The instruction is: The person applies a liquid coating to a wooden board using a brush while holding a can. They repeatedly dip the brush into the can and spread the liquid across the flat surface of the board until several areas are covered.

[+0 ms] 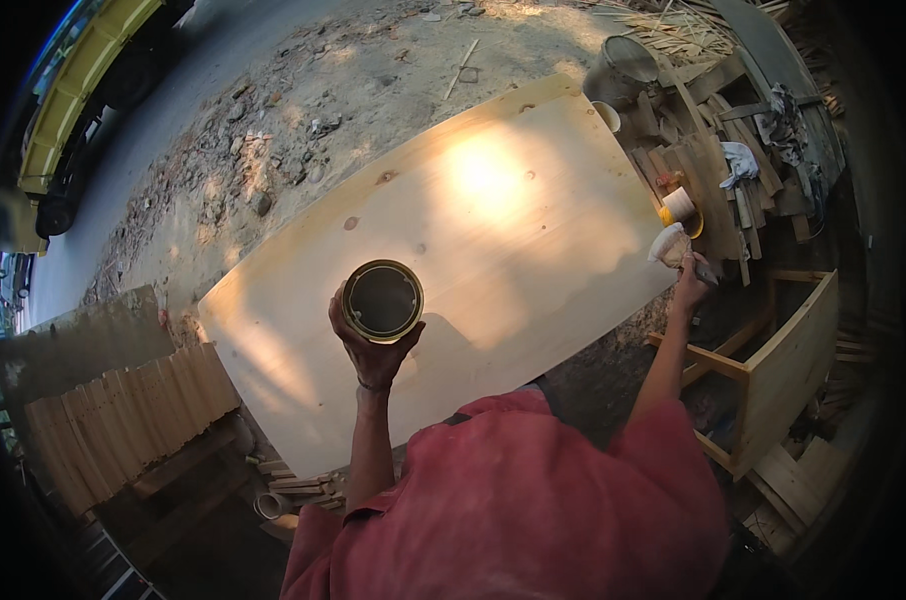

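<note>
Pale brush [670, 246] is being gripped by the right hand [687, 292] at frame right, being tipped up-left, near the right-hand corner of the board [533, 275]. Its long axis is running lower-left to upper-right; an open can [383, 271] is being held well apart, left of centre, by the left hand [375, 356].

Pale, brown-knotted board [513, 270], gold-rimmed can [383, 302]
</note>
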The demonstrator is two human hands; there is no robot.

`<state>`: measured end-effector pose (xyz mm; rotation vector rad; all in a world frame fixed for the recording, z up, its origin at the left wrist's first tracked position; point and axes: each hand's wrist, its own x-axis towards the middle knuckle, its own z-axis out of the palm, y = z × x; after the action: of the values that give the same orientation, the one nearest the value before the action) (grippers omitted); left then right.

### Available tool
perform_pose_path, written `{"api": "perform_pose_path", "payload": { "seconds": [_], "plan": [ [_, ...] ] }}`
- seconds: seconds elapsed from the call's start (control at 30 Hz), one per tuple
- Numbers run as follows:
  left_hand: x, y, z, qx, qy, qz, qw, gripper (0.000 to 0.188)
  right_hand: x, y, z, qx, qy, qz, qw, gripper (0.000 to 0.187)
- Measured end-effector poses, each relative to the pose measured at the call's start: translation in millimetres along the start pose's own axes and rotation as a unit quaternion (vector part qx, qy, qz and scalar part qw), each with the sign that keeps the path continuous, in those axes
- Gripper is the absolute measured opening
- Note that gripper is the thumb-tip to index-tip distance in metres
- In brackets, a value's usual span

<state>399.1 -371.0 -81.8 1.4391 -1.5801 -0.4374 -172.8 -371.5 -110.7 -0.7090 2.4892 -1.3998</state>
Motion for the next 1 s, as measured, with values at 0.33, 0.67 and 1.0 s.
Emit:
{"api": "perform_pose_path", "payload": {
  "seconds": [0.33,0.67,1.0],
  "plan": [
    [-6.0,6.1,-35.1,-0.042,0.041,0.140,0.988,0.134,-280.3,-193.0,7.9,0.332,-0.317,-0.365,0.810,0.025],
    [-37.8,4.0,-71.2,-0.002,0.120,0.189,0.975,0.134,-398.2,-251.3,17.2,0.202,-0.468,-0.274,0.815,0.014],
    [-53.5,0.8,-78.4,0.010,0.163,0.222,0.961,0.113,-443.2,-262.2,55.3,0.035,-0.381,-0.307,0.871,0.018]
  ]
}}
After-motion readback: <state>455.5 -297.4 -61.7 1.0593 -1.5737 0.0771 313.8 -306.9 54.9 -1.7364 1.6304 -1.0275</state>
